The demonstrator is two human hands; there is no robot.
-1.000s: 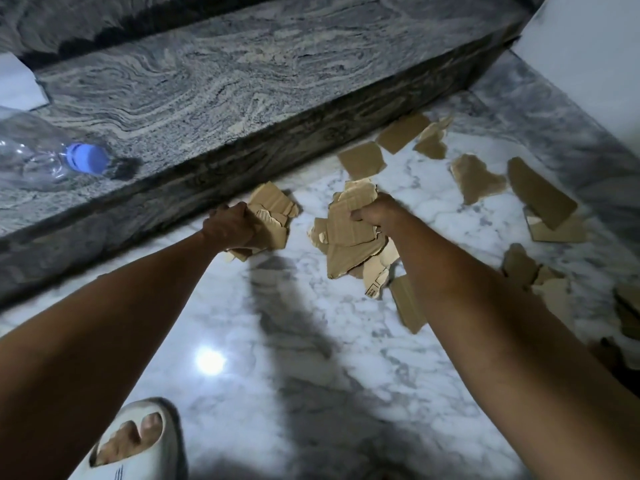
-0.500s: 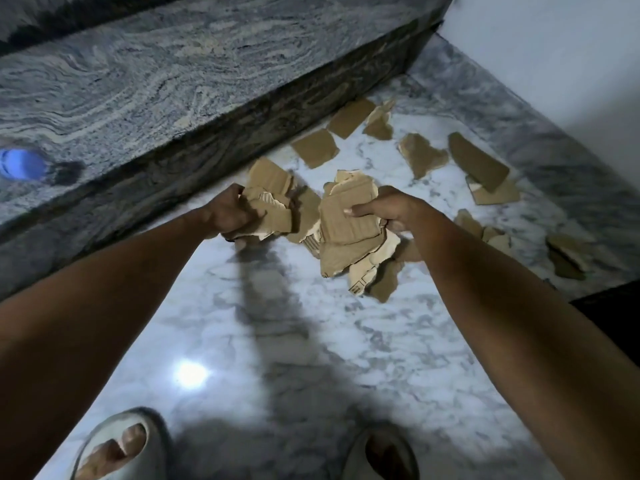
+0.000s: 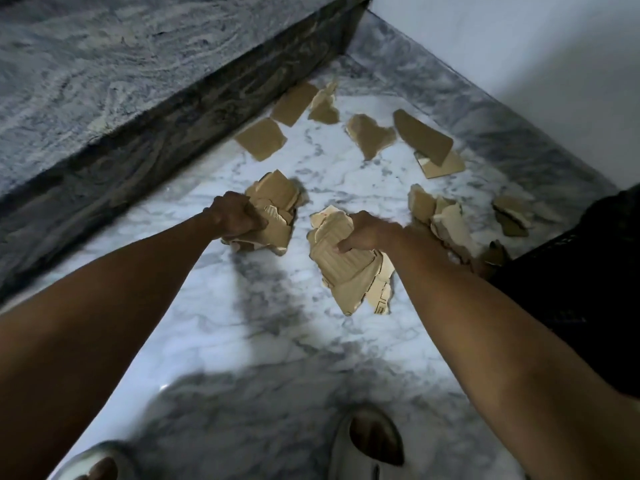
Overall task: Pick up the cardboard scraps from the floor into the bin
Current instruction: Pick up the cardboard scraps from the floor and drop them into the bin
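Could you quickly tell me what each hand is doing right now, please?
Left hand: closed, gripping a bunch of cardboard scraps.
Right hand: closed, gripping a larger stack of cardboard scraps.

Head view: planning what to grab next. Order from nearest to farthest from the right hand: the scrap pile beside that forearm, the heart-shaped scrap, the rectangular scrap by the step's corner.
From the right hand:
1. Scrap pile, just right.
2. Heart-shaped scrap, ahead.
3. Rectangular scrap, farthest, against the step.
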